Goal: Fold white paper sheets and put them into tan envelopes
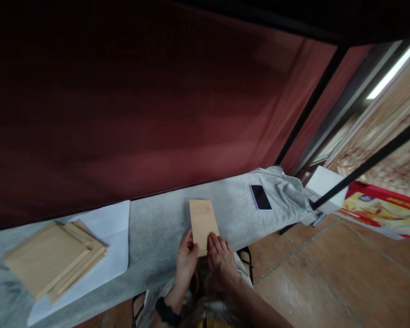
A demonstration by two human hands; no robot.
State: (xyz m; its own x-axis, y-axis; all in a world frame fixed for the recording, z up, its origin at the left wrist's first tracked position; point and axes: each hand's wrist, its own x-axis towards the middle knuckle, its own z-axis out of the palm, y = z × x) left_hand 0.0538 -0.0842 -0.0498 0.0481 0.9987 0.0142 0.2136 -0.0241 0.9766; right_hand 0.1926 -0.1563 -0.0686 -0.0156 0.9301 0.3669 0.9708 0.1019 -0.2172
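The left hand [187, 260] pinches the left edge of a smooth, oblong kraft-paper envelope [202, 221] between its fingers; the right hand [222, 258] lays bent fingers over the lower right part, though whether they grip it I cannot tell; the envelope is at the near side of the table [162, 218], which wears soft, mottled grey cloth, wrinkled at the right end; there lies a flat, rounded-cornered smartphone [260, 197]; at the left, overlapping kraft envelopes [51, 255] rest on a creased white sheet [119, 241].
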